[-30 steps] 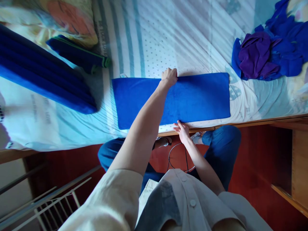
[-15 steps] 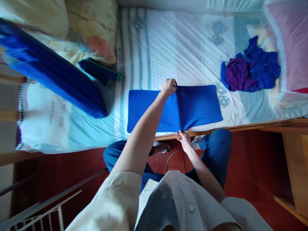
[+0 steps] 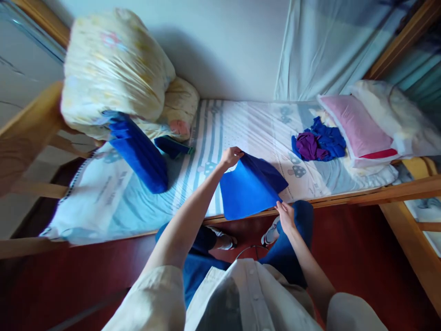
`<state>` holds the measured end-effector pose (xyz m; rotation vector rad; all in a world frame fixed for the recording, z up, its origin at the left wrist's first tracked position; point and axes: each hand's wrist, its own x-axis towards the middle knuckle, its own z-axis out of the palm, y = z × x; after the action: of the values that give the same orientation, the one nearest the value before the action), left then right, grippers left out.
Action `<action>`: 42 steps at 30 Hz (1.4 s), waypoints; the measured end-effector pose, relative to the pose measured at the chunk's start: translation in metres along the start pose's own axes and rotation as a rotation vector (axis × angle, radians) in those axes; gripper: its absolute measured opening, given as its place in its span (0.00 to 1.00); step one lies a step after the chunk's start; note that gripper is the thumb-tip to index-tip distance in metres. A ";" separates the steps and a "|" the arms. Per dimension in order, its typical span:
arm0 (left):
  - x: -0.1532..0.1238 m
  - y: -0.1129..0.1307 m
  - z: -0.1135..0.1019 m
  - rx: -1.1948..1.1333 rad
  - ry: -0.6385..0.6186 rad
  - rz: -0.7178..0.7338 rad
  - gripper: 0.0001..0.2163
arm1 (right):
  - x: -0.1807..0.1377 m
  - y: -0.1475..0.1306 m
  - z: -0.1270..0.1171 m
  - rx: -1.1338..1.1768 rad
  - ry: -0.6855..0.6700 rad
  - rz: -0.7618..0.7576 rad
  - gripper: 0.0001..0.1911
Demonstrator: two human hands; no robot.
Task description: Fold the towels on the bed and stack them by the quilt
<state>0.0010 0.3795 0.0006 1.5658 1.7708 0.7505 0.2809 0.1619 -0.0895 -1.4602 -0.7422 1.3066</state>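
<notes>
A bright blue towel [image 3: 248,188] is folded in half and lifted off the bed, hanging between my two hands. My left hand [image 3: 231,156] pinches its far upper edge. My right hand [image 3: 285,215] grips its near lower corner by the bed's wooden rail [image 3: 347,200]. Both halves of the towel droop to the left under my hands, above the striped mattress [image 3: 241,128].
A stack of folded blue towels [image 3: 139,151] leans on a yellow bundled quilt [image 3: 117,73] at the left. A dark folded cloth [image 3: 172,147] lies beside it. A heap of blue and purple cloths [image 3: 319,143] sits by a pink pillow [image 3: 354,128]. Red floor lies below.
The towel lay flat on the bed; both hands pinched its middle and raised it, so it doubled over. The head camera has tilted up, showing the wall and pillows.
</notes>
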 end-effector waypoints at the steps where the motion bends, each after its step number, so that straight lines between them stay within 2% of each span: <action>1: -0.005 0.005 -0.008 -0.046 0.020 0.014 0.09 | 0.002 -0.011 -0.003 0.008 0.015 -0.043 0.25; 6: -0.028 0.032 -0.046 -0.237 0.132 0.101 0.14 | 0.017 -0.078 -0.017 0.012 0.055 -0.247 0.24; 13: -0.059 0.064 -0.090 -0.484 0.227 0.267 0.23 | 0.034 -0.174 -0.027 0.015 -0.034 -0.463 0.27; 19: -0.086 0.081 -0.116 -0.506 0.235 0.366 0.23 | 0.033 -0.223 -0.019 0.008 -0.046 -0.531 0.25; 28: -0.109 0.078 -0.140 -0.443 0.164 0.346 0.25 | 0.026 -0.243 -0.009 0.019 -0.046 -0.550 0.25; 31: -0.116 0.073 -0.144 -0.395 0.179 0.310 0.26 | 0.023 -0.245 -0.009 0.003 -0.067 -0.533 0.27; 36: -0.133 0.064 -0.147 -0.389 0.217 0.272 0.26 | 0.015 -0.243 -0.013 0.007 -0.113 -0.478 0.29; 42: -0.170 0.049 -0.149 -0.487 0.184 0.227 0.25 | -0.004 -0.231 -0.025 -0.022 -0.169 -0.383 0.26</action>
<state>-0.0721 0.2172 0.1481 1.4039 1.3960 1.3588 0.3433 0.2237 0.1261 -1.1605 -1.0908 1.1342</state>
